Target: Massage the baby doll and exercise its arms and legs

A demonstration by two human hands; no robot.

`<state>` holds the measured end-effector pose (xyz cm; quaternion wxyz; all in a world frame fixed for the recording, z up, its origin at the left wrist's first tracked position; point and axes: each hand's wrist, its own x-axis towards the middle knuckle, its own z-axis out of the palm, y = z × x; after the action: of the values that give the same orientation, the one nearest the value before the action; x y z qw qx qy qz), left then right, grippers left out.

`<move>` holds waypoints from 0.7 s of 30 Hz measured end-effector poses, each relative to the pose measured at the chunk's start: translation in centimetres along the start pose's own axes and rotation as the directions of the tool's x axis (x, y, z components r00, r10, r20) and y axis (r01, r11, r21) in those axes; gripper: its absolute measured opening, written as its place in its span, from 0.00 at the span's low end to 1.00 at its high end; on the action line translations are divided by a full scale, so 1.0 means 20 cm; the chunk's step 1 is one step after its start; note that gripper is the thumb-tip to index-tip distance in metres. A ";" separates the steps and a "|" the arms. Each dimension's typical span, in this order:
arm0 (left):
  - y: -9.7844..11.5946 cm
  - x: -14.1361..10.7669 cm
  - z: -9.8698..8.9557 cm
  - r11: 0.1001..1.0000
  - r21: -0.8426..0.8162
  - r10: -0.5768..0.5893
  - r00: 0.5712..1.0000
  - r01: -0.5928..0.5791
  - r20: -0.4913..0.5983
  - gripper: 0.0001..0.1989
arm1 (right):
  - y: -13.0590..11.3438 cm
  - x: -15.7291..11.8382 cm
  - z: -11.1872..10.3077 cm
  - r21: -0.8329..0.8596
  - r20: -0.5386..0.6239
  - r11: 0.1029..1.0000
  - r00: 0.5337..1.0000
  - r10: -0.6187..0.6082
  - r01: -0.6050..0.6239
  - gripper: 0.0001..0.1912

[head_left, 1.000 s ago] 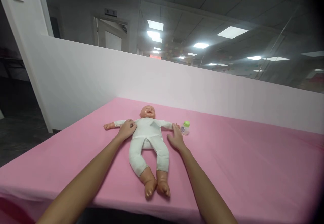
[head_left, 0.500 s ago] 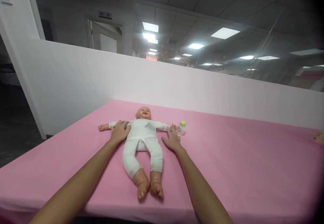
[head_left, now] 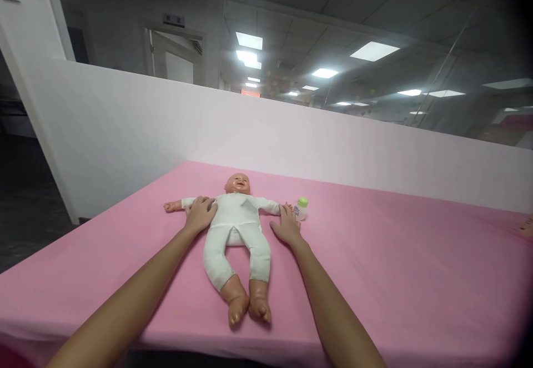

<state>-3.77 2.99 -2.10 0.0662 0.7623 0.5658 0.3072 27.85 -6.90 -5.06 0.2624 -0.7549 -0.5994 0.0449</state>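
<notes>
A baby doll [head_left: 235, 212] with a white cloth body lies face up on the pink-covered table [head_left: 375, 279], arms spread and feet toward me. My left hand [head_left: 201, 214] rests at the doll's armpit and upper arm on the left side, fingers extended. Beside the doll's other arm, my right hand [head_left: 287, 226] lies with fingers stretched out and thumb apart, its fingertips at the doll's wrist. Just past those fingertips stands a small clear bottle [head_left: 300, 209] with a green cap. Part of the doll's hand there is hidden behind my fingers.
A white partition wall [head_left: 291, 135] runs along the table's far side. At the right edge, part of another person's hand [head_left: 526, 227] touches the pink cover. Dark floor [head_left: 37, 190] shows at the left, and a door [head_left: 172, 60] stands behind the partition.
The view has shifted slightly. My right hand's fingers have moved a little over the doll's wrist; my left hand stays at the doll's upper arm.
</notes>
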 end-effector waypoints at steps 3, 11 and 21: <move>0.00 0.00 0.00 1.000 0.000 -0.002 1.000 0.002 0.003 0.23 | 0.01 0.01 -0.01 0.007 -0.026 1.000 1.000 0.005 -0.005 0.42; 0.00 0.00 0.00 1.000 0.002 -0.012 1.000 0.012 0.004 0.23 | 0.03 0.01 -0.03 -0.013 -0.158 1.000 0.987 -0.006 0.004 0.22; 0.03 -0.02 -0.02 1.000 0.023 -0.018 1.000 0.018 0.018 0.23 | 0.04 0.01 -0.02 -0.023 -0.263 0.999 0.963 -0.053 0.049 0.18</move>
<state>-3.55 2.29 -1.61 0.0652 0.7607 0.5755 0.2931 28.80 -6.91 -4.97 0.3347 -0.7404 -0.5790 -0.0673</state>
